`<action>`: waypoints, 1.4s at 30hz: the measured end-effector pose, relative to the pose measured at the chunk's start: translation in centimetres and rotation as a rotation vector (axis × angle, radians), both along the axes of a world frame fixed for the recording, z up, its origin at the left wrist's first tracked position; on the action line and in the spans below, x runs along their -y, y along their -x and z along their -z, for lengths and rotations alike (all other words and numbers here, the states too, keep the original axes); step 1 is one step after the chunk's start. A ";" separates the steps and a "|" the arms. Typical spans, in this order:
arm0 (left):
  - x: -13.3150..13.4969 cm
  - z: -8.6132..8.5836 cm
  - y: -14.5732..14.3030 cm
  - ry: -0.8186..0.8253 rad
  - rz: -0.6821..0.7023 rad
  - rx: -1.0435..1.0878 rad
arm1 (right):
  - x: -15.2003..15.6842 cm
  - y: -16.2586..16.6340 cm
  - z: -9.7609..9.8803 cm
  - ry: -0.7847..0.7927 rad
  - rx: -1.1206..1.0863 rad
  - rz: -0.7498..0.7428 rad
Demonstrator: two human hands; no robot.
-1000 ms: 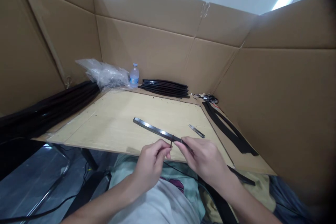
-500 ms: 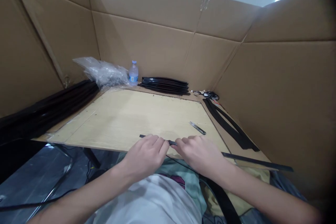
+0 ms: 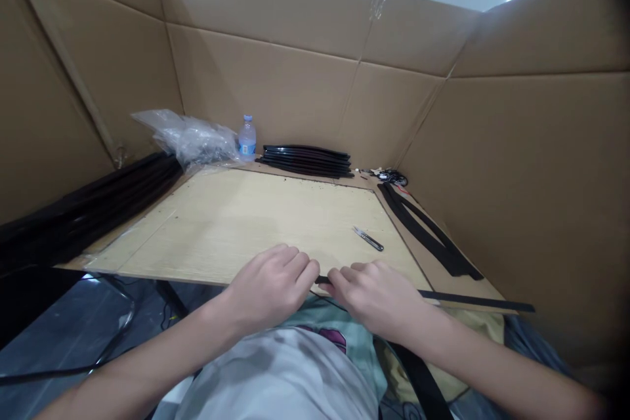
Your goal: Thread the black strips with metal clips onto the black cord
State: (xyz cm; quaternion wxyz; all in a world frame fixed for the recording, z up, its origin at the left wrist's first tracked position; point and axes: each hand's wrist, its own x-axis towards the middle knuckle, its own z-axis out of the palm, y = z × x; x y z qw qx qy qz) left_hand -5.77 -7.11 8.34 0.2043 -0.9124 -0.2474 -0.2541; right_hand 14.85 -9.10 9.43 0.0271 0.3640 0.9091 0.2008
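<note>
Both my hands grip one thin black strip (image 3: 477, 300) close to the table's front edge. My left hand (image 3: 276, 281) is closed round it, knuckles up, hiding its left end. A short gap away, my right hand (image 3: 377, 295) pinches the same strip, with a bit of black showing between the two. From under my right wrist the strip runs out to the right. Thread snips (image 3: 368, 238) with a dark handle lie on the board just beyond my right hand. Whether the strip has a seam or fold between my fingers I cannot make out.
Cardboard walls (image 3: 266, 72) enclose the table (image 3: 221, 216). Along the back stand a clear plastic bag (image 3: 197, 141), a water bottle (image 3: 247, 139) and a stack of black strips (image 3: 305, 161). Long black pieces (image 3: 88, 210) lie left; a folded black band (image 3: 433, 236) lies right.
The strip's left end, which stuck out past my left hand, is now hidden. The strip's right end has shifted a little left. Both hands keep their hold; the view has shifted slightly.
</note>
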 end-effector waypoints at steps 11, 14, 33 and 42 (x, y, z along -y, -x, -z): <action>1.0 -0.5 0.6 -0.164 0.115 0.036 | 0.1 0.7 -1.5 0.072 -0.131 0.036; 0.8 -1.0 0.7 -0.123 0.080 0.037 | 0.2 0.7 -1.5 0.048 -0.124 0.002; -1.0 -1.4 0.4 0.485 0.062 0.148 | 1.4 -0.9 -1.4 -0.234 -0.157 -0.177; -1.0 -2.4 0.8 0.711 0.094 0.278 | 1.1 -2.3 -1.1 -0.203 -0.148 -0.235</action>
